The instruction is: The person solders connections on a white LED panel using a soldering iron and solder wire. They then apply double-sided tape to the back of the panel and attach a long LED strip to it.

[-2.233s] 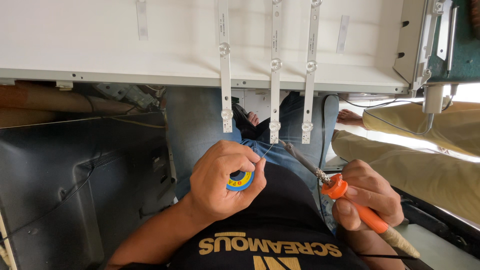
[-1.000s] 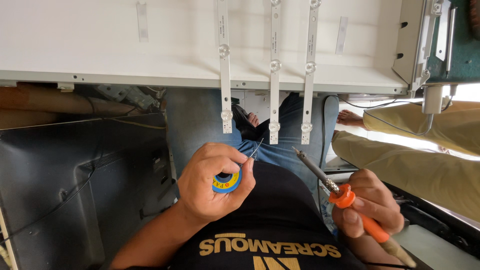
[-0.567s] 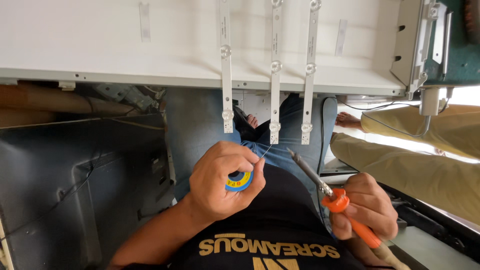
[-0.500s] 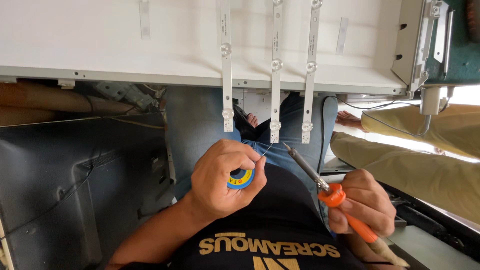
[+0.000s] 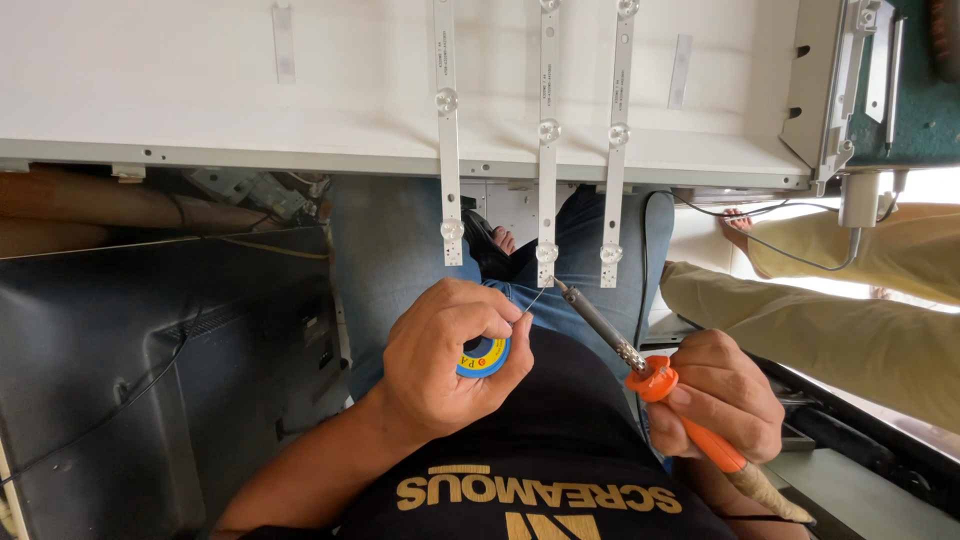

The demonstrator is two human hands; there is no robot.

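Note:
My left hand [image 5: 450,355] is closed around a small blue and yellow solder spool [image 5: 485,357], and a thin solder wire [image 5: 535,300] sticks up from its fingers. My right hand [image 5: 725,395] grips the orange handle of a soldering iron [image 5: 650,378]. The iron's metal tip [image 5: 562,287] points up-left and sits right beside the wire's end, above my lap in blue jeans. Just above hang the ends of three white LED strips [image 5: 546,150], which lie on a white panel [image 5: 200,90].
A dark television back cover [image 5: 150,380] lies at the left with cables on it. Another person in khaki trousers [image 5: 830,320] sits at the right, a bare foot [image 5: 738,216] showing. A metal bracket and green circuit board [image 5: 900,90] fill the top right.
My left hand dipped, then rose again with the spool. The soldering iron swung up and left, so its tip now meets the wire's end.

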